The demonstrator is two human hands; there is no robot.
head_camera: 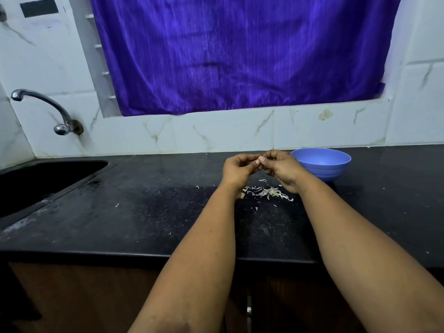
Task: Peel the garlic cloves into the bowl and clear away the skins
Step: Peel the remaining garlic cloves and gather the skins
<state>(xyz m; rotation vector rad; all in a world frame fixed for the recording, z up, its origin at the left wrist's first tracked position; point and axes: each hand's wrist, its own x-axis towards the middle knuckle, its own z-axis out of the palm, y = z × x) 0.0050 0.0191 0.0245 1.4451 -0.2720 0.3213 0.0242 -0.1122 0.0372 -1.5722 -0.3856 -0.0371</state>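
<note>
The garlic clove [257,161] is almost wholly hidden between both grips' fingertips. The right hand [283,169] covers the bowl's [332,167] left rim. The sink [36,179] runs off the left edge.

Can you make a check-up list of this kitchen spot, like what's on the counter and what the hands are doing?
Surface: black speckled stone counter, scattered white flecks.
Job's things: round blue plastic bowl at back right, contents not visible; small pale garlic clove between the fingertips.
Clutter: pile of papery white garlic skins below the hands.
Hands: left hand and right hand both pinch the clove, raised above the counter.
Cables: nothing seen.
Surroundings: dark sink, curved metal tap, purple curtain, white marbled tiles.
</note>
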